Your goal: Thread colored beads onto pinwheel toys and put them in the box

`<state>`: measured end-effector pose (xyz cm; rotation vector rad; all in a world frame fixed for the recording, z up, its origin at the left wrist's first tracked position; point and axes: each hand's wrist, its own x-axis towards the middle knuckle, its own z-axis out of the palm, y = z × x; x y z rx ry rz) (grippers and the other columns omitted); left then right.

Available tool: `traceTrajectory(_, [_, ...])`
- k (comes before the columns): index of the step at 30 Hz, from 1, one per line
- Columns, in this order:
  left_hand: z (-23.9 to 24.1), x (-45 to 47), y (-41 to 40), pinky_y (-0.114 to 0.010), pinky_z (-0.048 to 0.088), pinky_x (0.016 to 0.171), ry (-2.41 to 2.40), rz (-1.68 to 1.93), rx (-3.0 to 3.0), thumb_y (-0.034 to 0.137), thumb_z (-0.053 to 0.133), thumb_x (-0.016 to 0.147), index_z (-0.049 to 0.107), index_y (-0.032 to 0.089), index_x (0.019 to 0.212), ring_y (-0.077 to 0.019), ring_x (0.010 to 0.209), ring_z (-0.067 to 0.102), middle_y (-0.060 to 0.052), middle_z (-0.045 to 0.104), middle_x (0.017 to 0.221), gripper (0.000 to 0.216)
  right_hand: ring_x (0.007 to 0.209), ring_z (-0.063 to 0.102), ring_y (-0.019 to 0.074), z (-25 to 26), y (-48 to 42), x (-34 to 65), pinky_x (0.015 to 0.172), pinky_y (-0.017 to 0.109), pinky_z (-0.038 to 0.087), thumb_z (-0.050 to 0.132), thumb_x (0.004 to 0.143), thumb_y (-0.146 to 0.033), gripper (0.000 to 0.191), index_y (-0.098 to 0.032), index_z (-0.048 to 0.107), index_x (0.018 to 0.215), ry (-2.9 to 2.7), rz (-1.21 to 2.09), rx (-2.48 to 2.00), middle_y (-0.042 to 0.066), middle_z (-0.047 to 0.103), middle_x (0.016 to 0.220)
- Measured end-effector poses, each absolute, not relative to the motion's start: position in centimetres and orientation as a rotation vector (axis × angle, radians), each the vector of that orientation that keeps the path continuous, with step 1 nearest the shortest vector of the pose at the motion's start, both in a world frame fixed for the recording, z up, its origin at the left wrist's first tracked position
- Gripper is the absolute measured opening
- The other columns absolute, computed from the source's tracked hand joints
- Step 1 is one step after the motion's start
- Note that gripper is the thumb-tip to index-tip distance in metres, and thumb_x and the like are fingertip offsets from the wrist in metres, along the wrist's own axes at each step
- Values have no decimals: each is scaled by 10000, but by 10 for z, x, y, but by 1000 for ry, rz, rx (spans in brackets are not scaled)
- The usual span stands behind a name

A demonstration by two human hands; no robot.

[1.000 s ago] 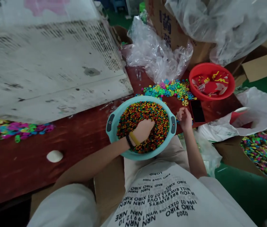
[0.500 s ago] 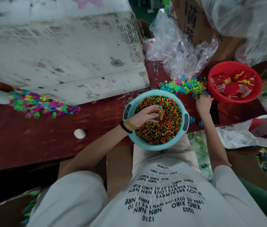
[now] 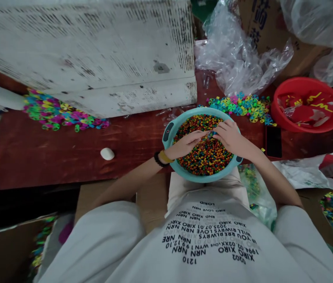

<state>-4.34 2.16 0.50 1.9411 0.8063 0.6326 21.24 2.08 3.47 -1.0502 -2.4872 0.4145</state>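
A light-blue basin (image 3: 171,157) full of small multicoloured beads (image 3: 204,163) rests on my lap against the table edge. Over the beads, my left hand (image 3: 184,146) has its fingers closed; what they hold is mostly hidden. My right hand (image 3: 231,137) meets it from the other side, fingers bent and pinched around a small blue plastic piece (image 3: 211,134) at the fingertips. Behind the basin lies a pile of small coloured plastic wheels (image 3: 240,106).
A red basin (image 3: 308,126) with yellow and red pieces stands at the right, a black phone (image 3: 273,141) beside it. A large white box (image 3: 110,59) fills the back left. Another coloured pile (image 3: 63,114) and a white rounded object (image 3: 107,153) lie left. Plastic bags (image 3: 237,59) sit behind.
My right hand has moved left from the wheel pile to over the bead basin, meeting my left hand. A small blue piece now shows between the hands. The view has shifted slightly.
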Motion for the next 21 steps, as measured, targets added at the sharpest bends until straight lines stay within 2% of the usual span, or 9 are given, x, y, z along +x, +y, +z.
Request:
traceTrajectory(5, [22,-46,19,-438,496,1142,823,579,2342,48,303,989,483,264,1565,-203,1294,571,-93,598,1402,641,892,487,242,41,27,217,897,429,411,413,1099,-438,356,-221,612,898,-2466,799,-944,54,583,888])
traceTrajectory(8, [31,-46,11,-447,487,1134,838,496,2558,-10,310,948,466,255,1577,-225,1277,547,-95,602,1371,699,807,513,203,42,31,219,800,367,428,506,1055,-500,386,-228,620,807,-2327,1152,-913,14,589,799])
traceTrajectory(11, [36,-45,3,-461,468,1147,850,414,2742,19,371,982,487,221,1563,-251,1275,528,-112,618,1347,627,733,552,162,37,33,219,705,311,436,610,979,-545,392,-202,693,811,-2059,1615,-993,3,656,787])
traceTrajectory(15, [35,-45,-4,-474,442,1178,816,468,2847,83,420,1038,519,222,1540,-253,1290,531,-112,661,1316,529,657,557,116,31,28,215,637,266,460,735,895,-464,326,-152,718,804,-1441,2248,-1046,3,659,743])
traceTrajectory(21, [18,-47,-9,-439,500,1123,821,631,2868,158,422,1078,595,201,1446,-236,1274,575,-110,684,1239,409,566,443,94,38,13,201,562,271,456,705,923,-305,241,-159,648,740,-982,2595,-923,-3,586,697])
